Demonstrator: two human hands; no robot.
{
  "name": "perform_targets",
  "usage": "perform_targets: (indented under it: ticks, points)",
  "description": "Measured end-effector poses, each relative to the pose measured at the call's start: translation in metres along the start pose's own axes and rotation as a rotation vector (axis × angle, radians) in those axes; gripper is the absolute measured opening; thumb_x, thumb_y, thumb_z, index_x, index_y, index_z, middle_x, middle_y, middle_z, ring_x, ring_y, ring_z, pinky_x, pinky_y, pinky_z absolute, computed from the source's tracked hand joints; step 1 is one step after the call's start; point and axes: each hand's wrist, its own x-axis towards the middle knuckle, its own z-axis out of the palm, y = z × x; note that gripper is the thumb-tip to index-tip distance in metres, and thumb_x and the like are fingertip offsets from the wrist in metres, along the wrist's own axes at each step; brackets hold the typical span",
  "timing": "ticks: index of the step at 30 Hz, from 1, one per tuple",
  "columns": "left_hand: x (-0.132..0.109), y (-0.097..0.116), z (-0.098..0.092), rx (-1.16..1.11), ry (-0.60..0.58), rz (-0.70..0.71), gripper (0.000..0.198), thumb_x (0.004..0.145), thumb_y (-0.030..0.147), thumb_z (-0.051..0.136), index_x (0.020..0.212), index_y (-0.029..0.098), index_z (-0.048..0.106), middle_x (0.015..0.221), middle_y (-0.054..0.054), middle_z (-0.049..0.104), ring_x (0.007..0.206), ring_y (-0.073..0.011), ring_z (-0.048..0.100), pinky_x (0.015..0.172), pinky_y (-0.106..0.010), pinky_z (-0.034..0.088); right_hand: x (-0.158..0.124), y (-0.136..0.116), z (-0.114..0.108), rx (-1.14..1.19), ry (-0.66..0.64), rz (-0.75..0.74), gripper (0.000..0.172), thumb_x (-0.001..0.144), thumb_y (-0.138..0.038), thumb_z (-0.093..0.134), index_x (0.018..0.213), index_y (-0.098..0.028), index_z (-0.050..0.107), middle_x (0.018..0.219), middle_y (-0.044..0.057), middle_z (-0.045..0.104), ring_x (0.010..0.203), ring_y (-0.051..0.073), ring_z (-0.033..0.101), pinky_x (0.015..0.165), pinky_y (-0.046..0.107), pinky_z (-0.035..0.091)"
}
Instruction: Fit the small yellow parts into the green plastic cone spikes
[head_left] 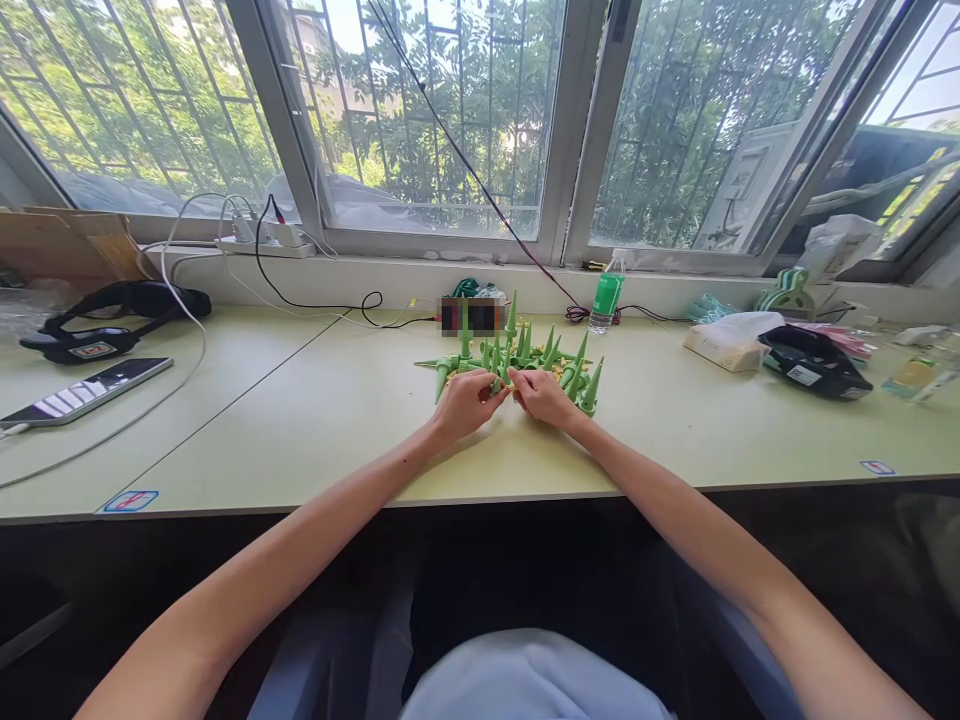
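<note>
While both forearms reach out over the near edge of the desk (337,430), the left hand (463,402) and right hand (546,398) meet fingertip to fingertip at the front of the pile of spikes (540,352), which lies mid-desk, well short of the window sill. Both hands are curled and nearly closed, thumb and forefingers pinched on 1 green spike (501,380) held between them; the remaining fingers are folded under. That piece sits just above the desk surface, touching the front of the pile. Risk, as a judgement: the grip is a fingertip pinch on a small tapered part, so it could slip out and drop among the others, and a wrist brushing forward could topple the upright cones. The sharp tips close to the knuckles could also prick a finger. The water bottle (606,295) stands behind the pile, apart from it. Orientation: the held spike is mostly covered by the fingers, so its long axis and tip direction cannot be told. In the pile, several cones stand tip up; 1 at the left lies flat, tip pointing left.
</note>
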Motion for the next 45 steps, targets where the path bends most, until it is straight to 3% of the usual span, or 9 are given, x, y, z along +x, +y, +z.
perform_targets:
  ticks: [7, 17, 25, 32, 37, 45]
  points:
    - [0.001, 0.001, -0.001, 0.008, 0.028, -0.035, 0.025, 0.085, 0.031, 0.063, 0.064, 0.018, 0.06, 0.058, 0.001, 0.052, 0.053, -0.0113, 0.043, 0.054, -0.027, 0.033, -0.003, -0.004, -0.002, 0.03, -0.016, -0.024, 0.035, 0.097, -0.04, 0.042, 0.069, -0.02, 0.048, 0.063, 0.0, 0.059, 0.058, 0.013, 0.049, 0.063, 0.025, 0.038]
    - [0.0, 0.002, 0.0, -0.006, 0.009, 0.009, 0.041, 0.086, 0.035, 0.063, 0.056, 0.019, 0.039, 0.055, 0.003, 0.047, 0.051, -0.0099, 0.039, 0.052, -0.026, 0.031, 0.001, 0.002, 0.0, -0.084, -0.031, -0.047, 0.05, 0.099, -0.041, 0.033, 0.054, -0.02, 0.039, 0.052, -0.001, 0.047, 0.053, 0.012, 0.041, 0.063, 0.028, 0.032]
    - [0.002, 0.0, 0.001, 0.038, 0.042, -0.018, 0.04, 0.084, 0.033, 0.063, 0.055, 0.019, 0.04, 0.053, 0.003, 0.046, 0.05, -0.0097, 0.038, 0.051, -0.027, 0.03, -0.002, 0.0, -0.001, 0.011, -0.015, -0.034, 0.04, 0.097, -0.045, 0.042, 0.067, -0.02, 0.05, 0.062, 0.0, 0.06, 0.057, 0.012, 0.049, 0.064, 0.025, 0.036]
    - [0.001, 0.001, 0.001, 0.006, -0.021, -0.039, 0.034, 0.084, 0.036, 0.064, 0.058, 0.018, 0.051, 0.056, 0.002, 0.051, 0.051, -0.0102, 0.042, 0.051, -0.027, 0.031, 0.0, 0.006, 0.0, -0.083, -0.023, -0.047, 0.038, 0.097, -0.04, 0.041, 0.066, -0.02, 0.046, 0.063, 0.0, 0.055, 0.059, 0.012, 0.044, 0.061, 0.025, 0.033]
    - [0.0, 0.005, -0.001, -0.046, -0.12, -0.048, 0.02, 0.081, 0.03, 0.066, 0.066, 0.017, 0.063, 0.059, 0.001, 0.057, 0.054, -0.011, 0.048, 0.055, -0.027, 0.037, 0.001, 0.007, 0.0, -0.116, -0.045, -0.081, 0.048, 0.099, -0.045, 0.035, 0.061, -0.019, 0.047, 0.062, 0.001, 0.056, 0.06, 0.013, 0.046, 0.063, 0.026, 0.033]
    - [0.0, 0.005, 0.0, -0.037, -0.126, -0.055, 0.016, 0.078, 0.027, 0.064, 0.066, 0.017, 0.067, 0.056, 0.001, 0.059, 0.051, -0.0108, 0.048, 0.055, -0.027, 0.038, 0.001, 0.009, 0.002, -0.136, -0.058, -0.083, 0.056, 0.099, -0.05, 0.035, 0.053, -0.019, 0.046, 0.052, 0.0, 0.051, 0.053, 0.012, 0.042, 0.061, 0.026, 0.032]
